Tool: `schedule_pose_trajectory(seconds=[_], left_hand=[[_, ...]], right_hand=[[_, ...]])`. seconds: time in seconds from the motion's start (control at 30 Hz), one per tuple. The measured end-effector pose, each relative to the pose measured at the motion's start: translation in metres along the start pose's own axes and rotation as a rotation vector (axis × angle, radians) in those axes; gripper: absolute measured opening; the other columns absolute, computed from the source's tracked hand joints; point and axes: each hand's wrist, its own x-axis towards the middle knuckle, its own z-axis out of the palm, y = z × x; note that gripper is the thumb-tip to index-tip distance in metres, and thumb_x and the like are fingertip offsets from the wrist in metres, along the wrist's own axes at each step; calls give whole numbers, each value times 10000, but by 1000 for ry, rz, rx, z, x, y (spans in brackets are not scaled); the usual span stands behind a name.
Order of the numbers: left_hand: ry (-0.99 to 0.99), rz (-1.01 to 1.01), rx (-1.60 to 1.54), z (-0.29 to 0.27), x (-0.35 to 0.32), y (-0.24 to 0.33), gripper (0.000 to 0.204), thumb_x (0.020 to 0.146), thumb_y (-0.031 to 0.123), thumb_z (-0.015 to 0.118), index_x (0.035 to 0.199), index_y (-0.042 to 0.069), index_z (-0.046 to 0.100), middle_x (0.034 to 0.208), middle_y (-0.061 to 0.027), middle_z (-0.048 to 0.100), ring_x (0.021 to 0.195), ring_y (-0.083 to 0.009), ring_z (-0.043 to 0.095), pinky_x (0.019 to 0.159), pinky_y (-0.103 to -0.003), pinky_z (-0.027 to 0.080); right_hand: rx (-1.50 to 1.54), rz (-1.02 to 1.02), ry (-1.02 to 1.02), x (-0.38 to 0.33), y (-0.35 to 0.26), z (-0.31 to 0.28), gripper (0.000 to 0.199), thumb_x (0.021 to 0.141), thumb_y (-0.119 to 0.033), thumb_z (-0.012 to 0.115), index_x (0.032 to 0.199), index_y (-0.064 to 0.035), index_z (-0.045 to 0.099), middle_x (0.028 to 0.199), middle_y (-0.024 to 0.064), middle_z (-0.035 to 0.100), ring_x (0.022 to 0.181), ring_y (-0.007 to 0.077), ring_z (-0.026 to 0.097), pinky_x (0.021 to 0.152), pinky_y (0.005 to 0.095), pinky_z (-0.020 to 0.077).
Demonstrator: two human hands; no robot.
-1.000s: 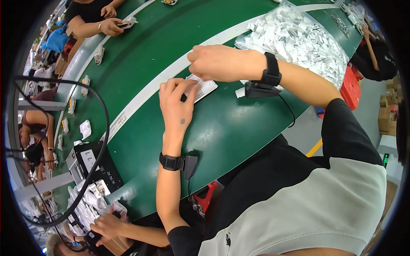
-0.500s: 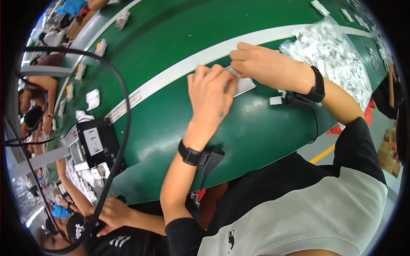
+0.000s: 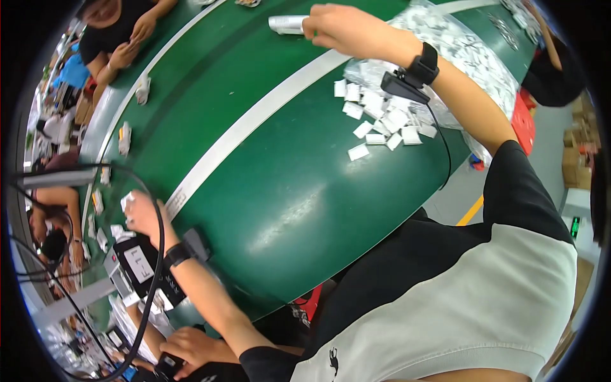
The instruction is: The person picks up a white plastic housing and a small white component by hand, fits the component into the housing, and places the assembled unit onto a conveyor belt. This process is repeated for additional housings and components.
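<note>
My right hand, reaching across the white strip at the far side, has its fingers closed on the end of a long whitish-silver packet. The packet lies on or just over the green surface. Far to the left, my left hand is closed on a small white piece, partly covered by the fingers, beside the black box. Loose small white rectangular pieces lie in a heap below my right forearm. Behind them, a clear plastic bag holds many more like them.
A black box with a metal bracket stands at the left, with a black cable looping in front. The white strip curves across the green table. White packets line the far left edge. Co-workers' hands are nearby.
My hands, close together over a flat white piece before, are now wide apart. The left moved left to the small white piece; the right moved farther away. The heap of white pieces is now uncovered.
</note>
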Motion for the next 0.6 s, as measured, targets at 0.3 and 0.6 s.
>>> schedule_pose_trajectory(seconds=[0.3,0.6], left_hand=[[-92,98,138,30,46,-26,203,993,157,541,1150,108,662,1005,-84,732,957,-270,734,783,-489,540],[-85,276,-252,-100,2,58,285,913,58,590,1189,83,656,977,-103,701,925,-304,676,817,-468,444]], right_hand=[[-8,78,-353,-68,-27,-20,174,937,-159,685,1095,-89,679,1007,93,602,1039,306,609,867,432,541],[-106,-96,-58,-59,-21,29,108,845,-134,691,948,-131,723,954,117,616,977,327,648,720,455,555]])
